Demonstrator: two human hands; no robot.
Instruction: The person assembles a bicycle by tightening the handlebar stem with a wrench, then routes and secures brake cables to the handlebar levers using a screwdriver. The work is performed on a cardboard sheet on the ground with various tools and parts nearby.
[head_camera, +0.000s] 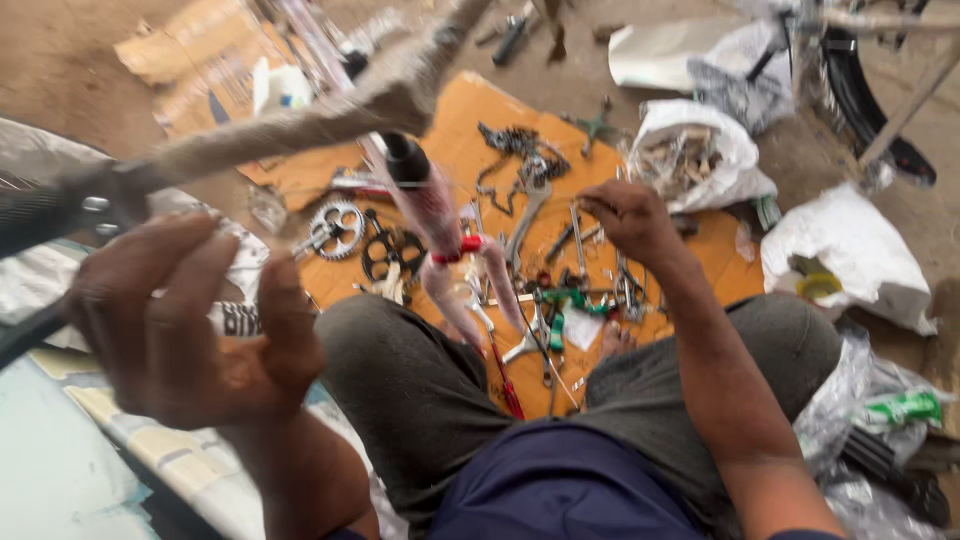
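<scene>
Orange cardboard sheet is seen spread on the dirt floor, carrying scattered bicycle parts. The right hand is lowered over the sheet's middle, fingers curled down among long silver spanners and small metal tools; whether anything is actually pinched cannot be told, as the fingertips are hidden. The left hand is held up near the camera, half closed, fingers bent around a blurred white strip with black print beside a wrapped bicycle frame tube; the grip looks loose.

A silver toothed chainring and a black sprocket lie toward the sheet's left edge, a tangled grey chain toward its far edge. A pink-wrapped handlebar with black grip is crossed over the middle. White plastic bags sit off the right edge.

Judged from this, the reach is best done slowly: one tool should be singled out and lifted clear, so neighbouring spanners are not dragged, while the frame is kept steady by the left hand.
</scene>
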